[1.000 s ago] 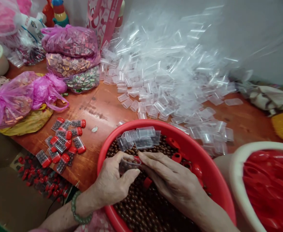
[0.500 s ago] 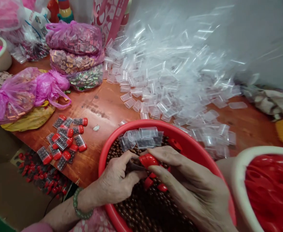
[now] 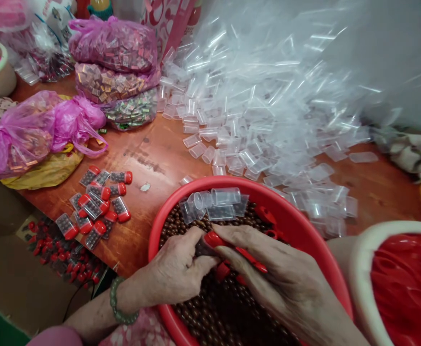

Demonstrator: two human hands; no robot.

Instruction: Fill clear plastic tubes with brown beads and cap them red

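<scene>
Over a red basin (image 3: 217, 181) of small brown balls (image 3: 196, 315), my left hand (image 3: 176, 269) pinches a small clear plastic case (image 3: 203, 249) with dark contents. The fingers of my right hand (image 3: 285, 274) grip a red cap (image 3: 213, 239) at the case's right end. Another red piece (image 3: 251, 260) shows between the right hand's fingers. Several clear cases (image 3: 225, 197) lie on the balls at the basin's far side. More red pieces (image 3: 266, 218) rest inside the basin, partly hidden behind my right hand.
A big heap of clear cases (image 3: 246, 125) covers the table's back. Filled red-capped cases (image 3: 91, 204) lie at left, above a cardboard box (image 3: 5, 254) of similar ones. Pink bags (image 3: 114, 45) stand behind. A cream tub (image 3: 361, 269) of red pieces is at right.
My right hand has brought the red cap left and closer against the case. A further red piece now shows between its fingers. The view has shifted slightly.
</scene>
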